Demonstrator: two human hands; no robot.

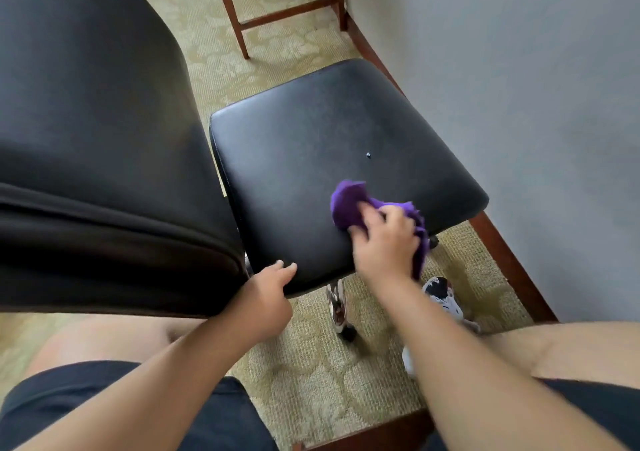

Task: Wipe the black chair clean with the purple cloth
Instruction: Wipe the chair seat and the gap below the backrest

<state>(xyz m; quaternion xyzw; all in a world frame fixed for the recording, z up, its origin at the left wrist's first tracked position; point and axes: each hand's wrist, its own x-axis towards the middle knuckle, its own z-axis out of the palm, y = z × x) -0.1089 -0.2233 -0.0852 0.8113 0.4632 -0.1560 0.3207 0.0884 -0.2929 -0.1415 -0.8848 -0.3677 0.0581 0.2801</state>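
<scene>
fingers of the right hand [384,239] are curled over the bunched purple cloth [346,201], gripping it and pressing it onto the black chair [298,146], on the seat close to its near edge. a bit of cloth hangs off that edge. left hand [266,295] holds nothing, fingers loose and mostly straight, tips touching the seat's near left corner, probably steadying it.

my two cents: spread the cloth flatter so more of it touches the seat, keep that left hand bracing since there's a caster [347,333] under the seat, and work in overlapping strokes away from the near edge. there's a little pale speck [368,155] just past the cloth toward the seat's middle, i'd hit that next.
</scene>
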